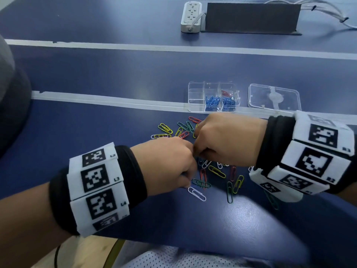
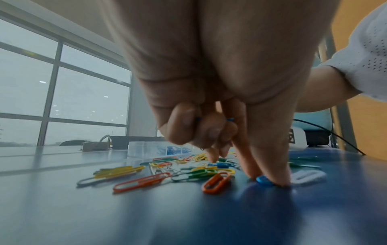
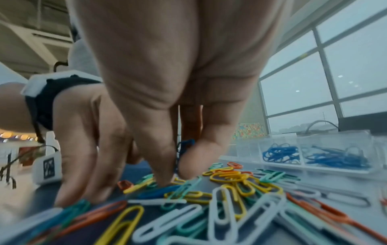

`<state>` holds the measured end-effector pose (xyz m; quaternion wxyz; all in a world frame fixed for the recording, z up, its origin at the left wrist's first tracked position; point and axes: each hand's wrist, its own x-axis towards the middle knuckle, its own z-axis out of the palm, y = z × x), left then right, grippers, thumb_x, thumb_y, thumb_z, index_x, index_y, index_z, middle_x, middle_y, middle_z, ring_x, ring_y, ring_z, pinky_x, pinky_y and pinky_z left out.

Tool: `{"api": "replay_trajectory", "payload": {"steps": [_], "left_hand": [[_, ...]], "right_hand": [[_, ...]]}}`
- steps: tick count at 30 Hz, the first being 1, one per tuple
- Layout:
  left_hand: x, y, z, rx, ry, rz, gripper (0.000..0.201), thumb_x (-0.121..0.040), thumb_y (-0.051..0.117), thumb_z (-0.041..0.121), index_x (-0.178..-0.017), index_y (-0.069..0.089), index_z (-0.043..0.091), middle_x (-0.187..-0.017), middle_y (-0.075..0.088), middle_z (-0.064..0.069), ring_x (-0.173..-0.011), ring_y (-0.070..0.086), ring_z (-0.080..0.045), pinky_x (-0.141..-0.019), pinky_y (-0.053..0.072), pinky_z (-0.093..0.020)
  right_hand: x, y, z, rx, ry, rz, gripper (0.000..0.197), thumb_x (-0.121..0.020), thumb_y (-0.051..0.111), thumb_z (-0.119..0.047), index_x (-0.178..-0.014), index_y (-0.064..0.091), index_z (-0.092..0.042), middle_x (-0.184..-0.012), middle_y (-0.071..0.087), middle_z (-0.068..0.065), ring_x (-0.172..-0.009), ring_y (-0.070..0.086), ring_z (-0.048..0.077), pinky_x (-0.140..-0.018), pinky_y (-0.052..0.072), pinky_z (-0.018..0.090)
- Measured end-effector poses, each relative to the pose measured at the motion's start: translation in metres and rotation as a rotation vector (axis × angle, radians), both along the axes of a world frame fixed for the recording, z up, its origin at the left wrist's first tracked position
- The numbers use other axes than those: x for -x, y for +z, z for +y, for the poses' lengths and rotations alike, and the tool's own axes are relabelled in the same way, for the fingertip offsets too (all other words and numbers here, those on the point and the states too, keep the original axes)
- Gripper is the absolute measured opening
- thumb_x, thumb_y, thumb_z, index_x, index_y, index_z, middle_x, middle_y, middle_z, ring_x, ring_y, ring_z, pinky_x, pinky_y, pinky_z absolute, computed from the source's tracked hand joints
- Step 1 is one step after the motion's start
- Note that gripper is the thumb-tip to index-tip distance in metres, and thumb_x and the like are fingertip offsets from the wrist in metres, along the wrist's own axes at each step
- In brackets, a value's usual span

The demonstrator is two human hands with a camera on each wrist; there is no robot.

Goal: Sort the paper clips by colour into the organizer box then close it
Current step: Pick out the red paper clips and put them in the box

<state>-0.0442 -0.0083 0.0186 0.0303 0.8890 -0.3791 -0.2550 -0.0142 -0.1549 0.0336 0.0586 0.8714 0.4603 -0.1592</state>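
Left hand: pinched a blue paper clip on the counter.
Right hand: gripped blue clips.
Organizer box: at 12 o'clock, open.

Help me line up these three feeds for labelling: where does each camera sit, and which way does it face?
Head: on the head, looking down at the table, both hands and wristbands.
Left wrist: under the left hand, facing along its fingers pinching a blue clip.
Right wrist: under the right hand, facing the clip pile; left hand shows.
All three share the organizer box.
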Motion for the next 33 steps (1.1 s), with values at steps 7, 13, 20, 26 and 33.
{"api": "replay_trajectory", "payload": {"steps": [7, 13, 20, 26, 33], "left_hand": [[0.002, -0.007, 0.002, 0.083, 0.038, 0.012, 0.008, -0.078, 0.056, 0.028, -0.077, 0.062, 0.023, -0.074, 0.041, 0.011, -0.078, 0.046, -0.009, -0.081, 0.044, -0.023], [-0.004, -0.004, 0.008, 0.195, 0.120, 0.015, 0.007, -0.068, 0.056, 0.029, -0.067, 0.053, 0.023, -0.065, 0.043, 0.013, -0.063, 0.044, -0.005, -0.064, 0.039, -0.015], [-0.035, 0.012, 0.018, 0.455, 0.458, 0.248, 0.010, -0.064, 0.066, 0.018, -0.061, 0.057, 0.022, -0.049, 0.055, 0.006, -0.045, 0.045, -0.006, -0.048, 0.039, -0.019], [-0.049, 0.016, 0.015, 0.643, 0.579, 0.475, 0.021, -0.071, 0.065, -0.002, -0.083, 0.061, 0.015, -0.059, 0.060, 0.001, -0.043, 0.057, -0.011, -0.047, 0.049, -0.017], [-0.047, 0.008, -0.012, 0.798, 0.766, 0.712, 0.016, -0.062, 0.045, 0.008, -0.061, 0.057, 0.018, -0.055, 0.049, -0.006, -0.049, 0.048, -0.020, -0.045, 0.052, -0.024]], "right_hand": [[-0.009, -0.001, 0.003, 0.112, 0.079, -0.029, 0.026, -0.090, 0.046, -0.027, -0.104, 0.067, -0.023, -0.092, 0.061, 0.003, -0.099, 0.058, 0.024, -0.072, 0.042, 0.028], [-0.024, 0.007, -0.018, -0.221, -0.277, 0.125, 0.014, -0.079, 0.058, -0.023, -0.079, 0.072, -0.022, -0.068, 0.070, -0.002, -0.058, 0.056, 0.009, -0.063, 0.047, 0.016], [-0.050, 0.026, -0.054, -0.592, -0.809, 0.611, 0.017, -0.078, 0.063, 0.002, -0.065, 0.064, -0.009, -0.050, 0.065, -0.001, -0.045, 0.060, 0.007, -0.055, 0.056, 0.014], [-0.044, 0.012, -0.061, -0.658, -0.902, 0.793, 0.031, -0.076, 0.059, 0.014, -0.063, 0.046, -0.011, -0.056, 0.062, 0.011, -0.043, 0.057, 0.016, -0.044, 0.052, 0.018], [-0.030, -0.003, -0.066, -0.928, -1.004, 1.106, 0.025, -0.066, 0.042, 0.003, -0.065, 0.036, -0.021, -0.054, 0.040, 0.002, -0.043, 0.035, 0.012, -0.031, 0.028, 0.014]]}}
